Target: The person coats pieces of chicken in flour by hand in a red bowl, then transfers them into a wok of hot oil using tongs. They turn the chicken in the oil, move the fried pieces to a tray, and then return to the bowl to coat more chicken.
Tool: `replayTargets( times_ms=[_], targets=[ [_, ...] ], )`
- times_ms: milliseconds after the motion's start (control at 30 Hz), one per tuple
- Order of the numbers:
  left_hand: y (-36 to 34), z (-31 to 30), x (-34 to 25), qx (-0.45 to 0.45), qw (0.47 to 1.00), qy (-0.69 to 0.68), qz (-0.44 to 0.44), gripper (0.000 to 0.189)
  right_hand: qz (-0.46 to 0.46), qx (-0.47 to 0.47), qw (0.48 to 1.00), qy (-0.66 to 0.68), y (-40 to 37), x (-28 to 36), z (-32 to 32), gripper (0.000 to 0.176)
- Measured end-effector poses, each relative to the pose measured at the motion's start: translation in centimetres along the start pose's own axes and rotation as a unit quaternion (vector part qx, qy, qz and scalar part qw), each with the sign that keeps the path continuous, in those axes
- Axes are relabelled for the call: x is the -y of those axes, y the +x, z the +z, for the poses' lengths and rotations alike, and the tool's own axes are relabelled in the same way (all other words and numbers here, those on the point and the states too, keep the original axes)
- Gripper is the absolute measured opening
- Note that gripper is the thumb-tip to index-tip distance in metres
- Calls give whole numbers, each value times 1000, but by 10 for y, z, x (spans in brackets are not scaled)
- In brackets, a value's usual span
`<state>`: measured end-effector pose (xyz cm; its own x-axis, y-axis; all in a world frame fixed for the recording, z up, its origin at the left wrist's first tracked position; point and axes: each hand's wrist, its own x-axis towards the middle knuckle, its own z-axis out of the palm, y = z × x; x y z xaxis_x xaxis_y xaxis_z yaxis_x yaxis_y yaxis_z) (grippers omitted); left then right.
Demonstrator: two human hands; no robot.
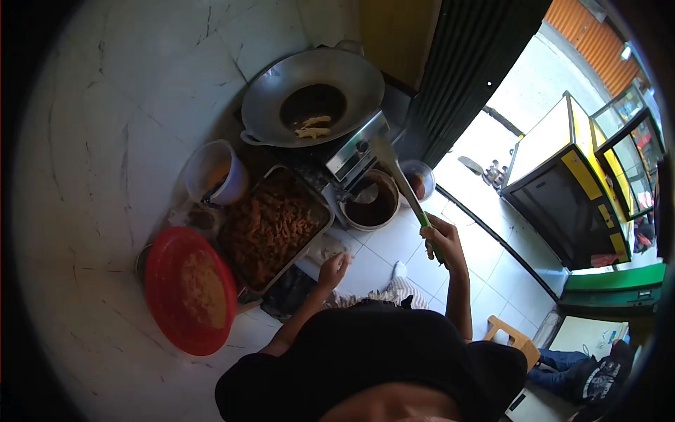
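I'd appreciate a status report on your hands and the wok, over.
Right hand on spatula. Left hand near tray. Wok holds dark liquid, food pieces. Stove panel near spatula.

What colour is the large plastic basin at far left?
The large plastic basin is red; the head view shows it best.

Right hand (446, 241) closed, left hand (335, 270) curled

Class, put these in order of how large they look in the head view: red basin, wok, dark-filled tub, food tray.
1. Wok
2. Red basin and food tray: too alike to rank apart
3. Dark-filled tub
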<state>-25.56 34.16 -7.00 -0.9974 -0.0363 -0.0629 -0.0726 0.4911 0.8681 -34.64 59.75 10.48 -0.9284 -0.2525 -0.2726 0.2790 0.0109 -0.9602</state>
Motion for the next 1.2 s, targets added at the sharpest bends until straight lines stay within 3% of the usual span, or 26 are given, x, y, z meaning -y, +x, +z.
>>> replayTargets(
  times_ms=[33,100,167,233,267,333,367,433,500,567,633,667,733,867,933,1033,1167,1200],
  targets=[
    [-7,8,1,56,995,29,-71,31,-6,-25,1000,3,3,0,-20,47],
    [-34,45,63,19,989,42,-141,35,-10,-61,998,-4,6,3,-57,47],
    [-92,91,161,-61,937,103,-329,40,-25,-62,998,-5,18,7,-108,48],
    [-108,110,147,-192,868,159,-430,45,-52,-64,996,-39,33,19,-134,50],
    [-109,118,143,-201,862,154,-439,45,-52,-36,997,-50,43,30,-148,51],
    [-103,124,132,-162,901,-59,-397,40,-92,18,989,-118,75,56,-167,57],
    [-95,127,126,-173,897,-62,-402,40,-116,43,979,-162,96,70,-172,59],
    [-65,126,102,-222,930,-105,-274,34,-95,101,957,-256,135,116,-167,60],
    [-27,104,60,-225,925,-79,-295,33,-355,160,883,-263,197,133,-149,61],
    [10,83,28,-278,922,-119,-242,35,-292,184,842,-414,227,182,-115,62],
    [44,57,2,-333,914,-115,-200,36,-246,253,827,-438,251,218,-74,63],
    [59,42,-6,-339,912,-116,-201,36,-250,258,824,-439,265,226,-53,63],
    [77,23,-20,-431,878,-131,-162,38,-280,306,724,-551,291,233,-16,63],
    [99,-7,-39,-531,817,-160,-155,42,-384,353,651,-552,350,207,34,59],
    [103,-14,-44,-546,803,-179,-158,43,-378,411,598,-575,371,197,53,44],
    [105,-23,-53,-564,786,-195,-161,44,-304,429,606,-597,393,179,70,36],
    [105,-28,-63,-581,774,-201,-153,47,-316,437,617,-574,413,167,82,33],
    [105,-29,-63,-583,772,-201,-155,47,-269,442,606,-605,407,177,85,36]
  ],
)
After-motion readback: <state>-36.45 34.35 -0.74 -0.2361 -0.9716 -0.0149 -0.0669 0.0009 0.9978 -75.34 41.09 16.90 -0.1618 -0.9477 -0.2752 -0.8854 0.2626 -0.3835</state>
